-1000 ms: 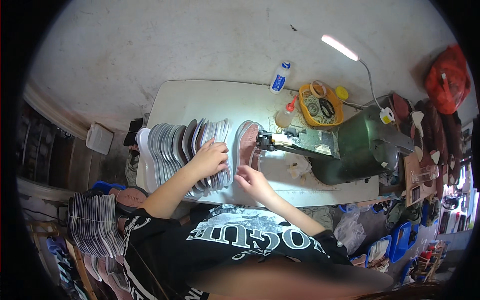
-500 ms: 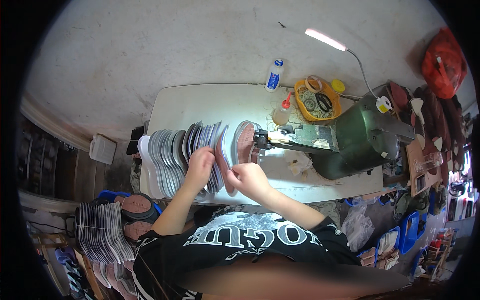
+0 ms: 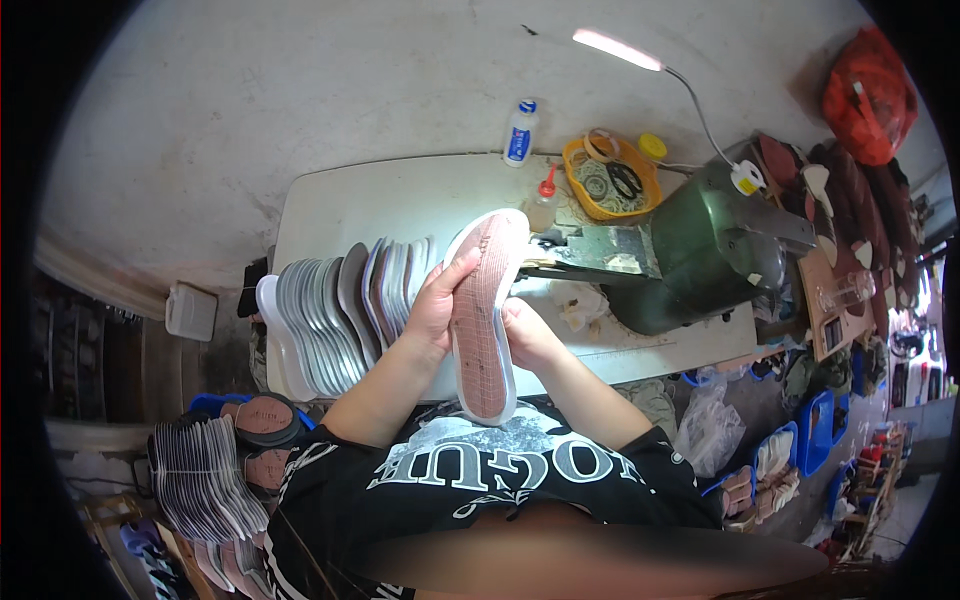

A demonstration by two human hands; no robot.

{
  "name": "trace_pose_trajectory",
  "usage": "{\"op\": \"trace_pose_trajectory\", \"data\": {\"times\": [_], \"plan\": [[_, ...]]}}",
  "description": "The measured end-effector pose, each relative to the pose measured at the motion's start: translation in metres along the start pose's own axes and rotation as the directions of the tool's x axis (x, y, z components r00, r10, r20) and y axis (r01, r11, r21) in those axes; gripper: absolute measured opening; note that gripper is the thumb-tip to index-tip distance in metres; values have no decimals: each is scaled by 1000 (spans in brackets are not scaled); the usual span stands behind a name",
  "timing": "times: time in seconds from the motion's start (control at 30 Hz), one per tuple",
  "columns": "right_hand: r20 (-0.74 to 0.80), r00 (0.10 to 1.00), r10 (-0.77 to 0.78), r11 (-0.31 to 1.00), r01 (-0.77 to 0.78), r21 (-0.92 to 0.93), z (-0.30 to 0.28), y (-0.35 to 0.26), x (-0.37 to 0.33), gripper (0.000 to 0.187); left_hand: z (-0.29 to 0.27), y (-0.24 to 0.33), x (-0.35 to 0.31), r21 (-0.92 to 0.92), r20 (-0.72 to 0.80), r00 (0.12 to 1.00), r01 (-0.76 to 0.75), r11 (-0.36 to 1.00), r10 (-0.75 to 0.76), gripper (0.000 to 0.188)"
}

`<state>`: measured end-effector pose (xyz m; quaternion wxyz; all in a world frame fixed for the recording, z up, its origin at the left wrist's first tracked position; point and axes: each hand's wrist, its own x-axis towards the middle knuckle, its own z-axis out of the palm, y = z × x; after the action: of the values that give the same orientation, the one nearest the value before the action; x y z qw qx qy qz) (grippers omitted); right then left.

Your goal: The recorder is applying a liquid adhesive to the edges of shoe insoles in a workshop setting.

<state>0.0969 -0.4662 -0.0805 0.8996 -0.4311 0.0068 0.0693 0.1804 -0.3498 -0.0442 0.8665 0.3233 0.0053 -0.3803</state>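
Between my two hands is a shoe insole [image 3: 482, 345] with a pinkish-brown face and a white rim, raised in front of my chest. My left hand [image 3: 437, 300] grips its left edge, thumb lying across the pink face. Along the right edge my right hand [image 3: 525, 330] is closed on it, its fingers partly hidden behind. To the left, a row of grey and white insoles [image 3: 330, 310] stands on edge on the table. Just beyond the held insole is the arm of a green sewing machine [image 3: 610, 252], its needle end partly covered.
A yellow basket [image 3: 650, 200] of bands and thread, a red-tipped bottle [image 3: 545, 197] and a white-blue bottle [image 3: 519, 135] stand at the back of the white table [image 3: 340, 205]. A lit lamp [image 3: 618, 48] hangs above. Tied insoles [image 3: 205, 470] are stacked at lower left.
Both hands have taken the pink insole out from beside the row and lifted it toward me, turning its pink face up. The whole view has shifted slightly.
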Motion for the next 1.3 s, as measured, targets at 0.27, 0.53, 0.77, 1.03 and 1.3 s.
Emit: {"op": "trace_pose_trajectory", "data": {"times": [0.27,0.53,0.77,1.03,1.3], "plan": [[-38,999,32,993,-36,-116,-19,-41,-11,23,12,-15,6,193,32,989,-149,970,146,31],[-229,956,-181,861,42,-507,-25,-60,-9,21,-4,-24,31,527,74,878,-437,729,473,34],[-377,926,-16,998,-8,-64,-48,-53,-5,38,-23,-34,75,585,-107,862,-348,733,495,36],[-184,958,218,971,-232,-55,-34,-59,-53,35,-20,-38,102,697,-96,807,-363,618,583,37],[-354,935,14,995,20,93,-18,-35,-36,33,-15,-16,128,615,-38,973,-155,773,226,34]]}}
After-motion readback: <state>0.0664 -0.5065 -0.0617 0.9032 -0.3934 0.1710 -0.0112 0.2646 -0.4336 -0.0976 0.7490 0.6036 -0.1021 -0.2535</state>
